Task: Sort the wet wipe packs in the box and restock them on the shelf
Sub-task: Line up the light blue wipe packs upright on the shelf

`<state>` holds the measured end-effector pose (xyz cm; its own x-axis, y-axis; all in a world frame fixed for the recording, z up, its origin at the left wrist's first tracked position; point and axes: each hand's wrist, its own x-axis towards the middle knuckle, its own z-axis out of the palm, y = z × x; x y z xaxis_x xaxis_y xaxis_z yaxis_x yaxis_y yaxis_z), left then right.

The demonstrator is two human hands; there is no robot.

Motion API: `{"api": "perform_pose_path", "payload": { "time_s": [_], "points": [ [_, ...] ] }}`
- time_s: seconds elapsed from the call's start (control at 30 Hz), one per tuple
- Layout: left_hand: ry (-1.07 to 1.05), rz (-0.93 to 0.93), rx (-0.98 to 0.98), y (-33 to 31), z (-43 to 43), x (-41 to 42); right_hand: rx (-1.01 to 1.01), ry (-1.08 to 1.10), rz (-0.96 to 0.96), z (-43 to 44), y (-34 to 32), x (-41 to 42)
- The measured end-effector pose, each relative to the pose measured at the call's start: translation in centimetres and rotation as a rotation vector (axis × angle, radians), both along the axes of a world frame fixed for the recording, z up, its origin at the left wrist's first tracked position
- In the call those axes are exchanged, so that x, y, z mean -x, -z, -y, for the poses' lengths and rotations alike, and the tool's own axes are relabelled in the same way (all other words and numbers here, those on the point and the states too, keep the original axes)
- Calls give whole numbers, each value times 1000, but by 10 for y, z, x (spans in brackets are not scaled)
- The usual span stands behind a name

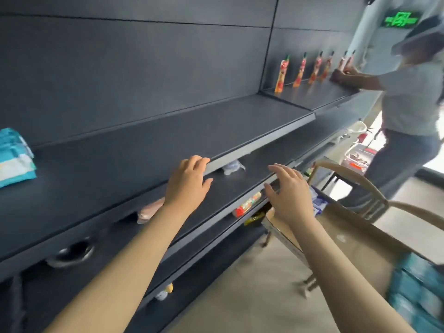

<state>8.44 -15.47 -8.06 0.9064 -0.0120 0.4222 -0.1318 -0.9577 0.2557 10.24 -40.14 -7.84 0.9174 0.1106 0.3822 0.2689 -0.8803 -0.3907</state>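
Fingers of my left hand [187, 186] are loosely bent, tips on the shelf [144, 150] lip, those of my right hand [288, 195] spread, holding nothing, beside the cardboard box [355, 236], with one teal wet wipe pack [14, 157] far left on the shelf and further packs [418, 292] blurred in the box.

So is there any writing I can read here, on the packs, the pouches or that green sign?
No text can be read.
Green sign, upper right: lit marks, too blurred.
Wet wipe pack, far left: print blurred.
Pouches, standing in a row: labels too small.
Red packet, lower down: blurred.
Teal packs in the box: blurred.
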Motion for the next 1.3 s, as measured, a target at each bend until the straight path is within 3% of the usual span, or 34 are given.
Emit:
{"api": "perform_pose_path", "payload": {
  "time_s": [0.5,0.8,1.03,1.3],
  "points": [
    [462,-309,-1,115,297,-141,-97,674,-283,294,117,13],
    [728,-525,13,166,454,-197,-301,1021,-344,432,163,22],
    [721,-721,60,226,587,-235,-356,1075,-395,573,233,-25],
    [465,-952,246,351,741,-266,-577,1102,-585,722,373,-105]
  ]
}}
